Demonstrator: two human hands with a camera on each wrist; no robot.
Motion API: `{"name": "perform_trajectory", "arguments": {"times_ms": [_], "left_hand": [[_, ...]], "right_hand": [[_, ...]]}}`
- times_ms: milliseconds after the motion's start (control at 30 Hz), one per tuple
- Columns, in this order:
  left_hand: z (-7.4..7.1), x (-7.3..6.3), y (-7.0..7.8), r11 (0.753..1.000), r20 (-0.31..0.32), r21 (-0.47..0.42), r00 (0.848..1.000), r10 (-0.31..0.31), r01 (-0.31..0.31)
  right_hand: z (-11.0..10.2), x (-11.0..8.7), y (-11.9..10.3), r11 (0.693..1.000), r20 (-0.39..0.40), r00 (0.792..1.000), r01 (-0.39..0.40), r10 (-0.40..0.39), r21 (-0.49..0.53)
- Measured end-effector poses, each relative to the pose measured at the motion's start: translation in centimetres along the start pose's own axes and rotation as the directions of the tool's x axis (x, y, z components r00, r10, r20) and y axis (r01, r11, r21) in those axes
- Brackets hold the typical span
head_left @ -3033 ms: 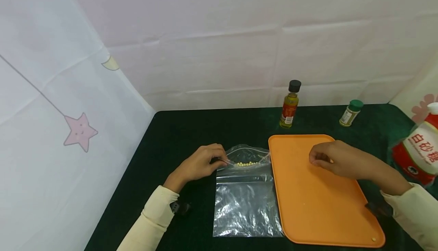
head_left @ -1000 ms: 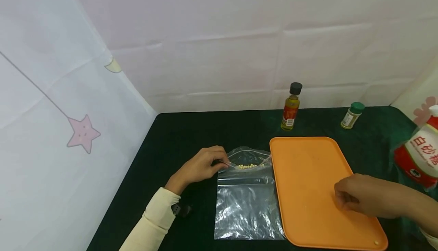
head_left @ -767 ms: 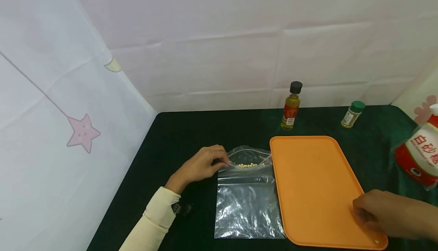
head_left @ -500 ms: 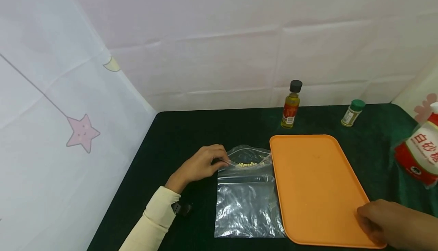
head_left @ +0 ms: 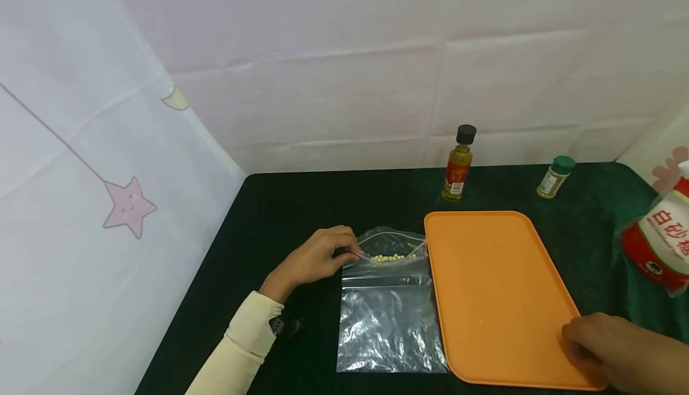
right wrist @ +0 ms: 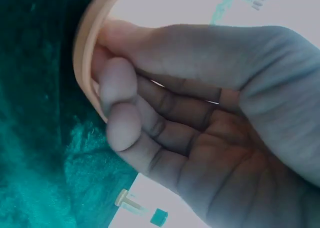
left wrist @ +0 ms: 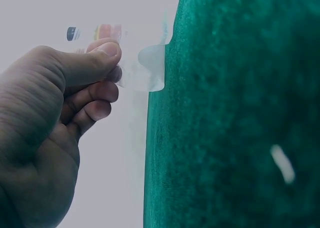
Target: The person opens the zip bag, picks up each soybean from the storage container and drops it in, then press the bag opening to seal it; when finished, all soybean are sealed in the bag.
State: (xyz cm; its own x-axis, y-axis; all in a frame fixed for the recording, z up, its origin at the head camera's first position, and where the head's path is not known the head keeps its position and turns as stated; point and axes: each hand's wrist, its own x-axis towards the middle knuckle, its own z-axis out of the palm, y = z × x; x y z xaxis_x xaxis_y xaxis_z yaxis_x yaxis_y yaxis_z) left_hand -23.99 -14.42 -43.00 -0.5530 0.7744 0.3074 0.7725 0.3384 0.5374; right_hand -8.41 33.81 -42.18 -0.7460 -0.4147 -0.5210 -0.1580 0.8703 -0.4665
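My left hand pinches the left edge of a clear zip bag at its mouth, thumb against fingers. The bag lies flat on the dark green cloth, its mouth gaping, with several small pale-yellow, bean-like pieces just inside. To its right lies an orange tray, its left rim along the bag's side. At the tray's near right corner my right hand has its fingers curled; the right wrist view puts the thumb and fingertips right at the rim. Whatever lies under these fingertips is hidden, and I cannot tell if they hold anything.
Behind the tray stand a black-capped bottle of yellow liquid and a small green-capped jar. A red and white bag with Chinese lettering stands at the right. Pale cloth walls enclose the table's back and left.
My right hand has moved from over the tray's upper right to its near right corner, covering a small yellow piece seen there before. The left hand keeps its hold on the bag.
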Motion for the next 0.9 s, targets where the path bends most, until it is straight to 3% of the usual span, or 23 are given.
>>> {"name": "perform_trajectory", "arguments": {"times_ms": [67,133,200,333,400,467,533,600,733,800,900], "left_hand": [[0.0,0.0,0.0,1.0,0.002,-0.002,1.0,0.001,-0.001],[0.0,0.0,0.0,1.0,0.004,-0.004,1.0,0.001,-0.001],[0.0,-0.1,0.0,1.0,0.004,-0.005,1.0,0.0,0.0],[0.0,-0.1,0.0,1.0,0.004,-0.004,1.0,-0.002,0.002],[0.0,0.0,0.0,1.0,0.006,-0.003,1.0,0.001,-0.001],[0.0,0.1,0.0,1.0,0.009,-0.004,1.0,0.008,-0.008],[0.0,0.1,-0.1,1.0,0.01,0.001,1.0,0.017,-0.017],[0.0,0.2,-0.1,1.0,0.007,0.008,1.0,0.023,-0.023],[0.0,0.2,-0.1,0.999,0.003,0.02,0.999,0.033,-0.033],[0.0,0.1,-0.1,0.999,0.004,0.02,0.999,0.034,-0.034],[0.1,0.0,-0.1,0.999,0.002,0.021,0.999,0.032,-0.032]], "right_hand": [[-0.4,0.1,0.0,0.998,-0.033,0.998,0.059,-0.059,-0.005],[-0.8,0.2,0.1,0.981,-0.094,0.977,0.189,-0.193,-0.044],[-1.3,0.5,0.0,0.964,-0.157,0.952,0.256,-0.265,-0.073],[-2.3,1.2,-0.6,0.946,-0.341,0.883,0.288,-0.322,-0.148],[-2.6,1.6,-1.0,0.944,-0.451,0.83,0.294,-0.329,-0.149],[-2.8,2.0,-1.4,0.943,-0.543,0.775,0.311,-0.324,-0.118],[-3.1,2.5,-1.6,0.942,-0.599,0.744,0.333,-0.295,-0.051],[-3.4,3.1,-1.8,0.936,-0.627,0.739,0.349,-0.246,0.044],[-4.0,4.4,-2.0,0.913,-0.631,0.757,0.362,-0.171,0.187],[-4.3,5.1,-2.2,0.902,-0.63,0.761,0.37,-0.156,0.223],[-4.6,6.3,-2.8,0.896,-0.646,0.75,0.377,-0.146,0.235]]}}
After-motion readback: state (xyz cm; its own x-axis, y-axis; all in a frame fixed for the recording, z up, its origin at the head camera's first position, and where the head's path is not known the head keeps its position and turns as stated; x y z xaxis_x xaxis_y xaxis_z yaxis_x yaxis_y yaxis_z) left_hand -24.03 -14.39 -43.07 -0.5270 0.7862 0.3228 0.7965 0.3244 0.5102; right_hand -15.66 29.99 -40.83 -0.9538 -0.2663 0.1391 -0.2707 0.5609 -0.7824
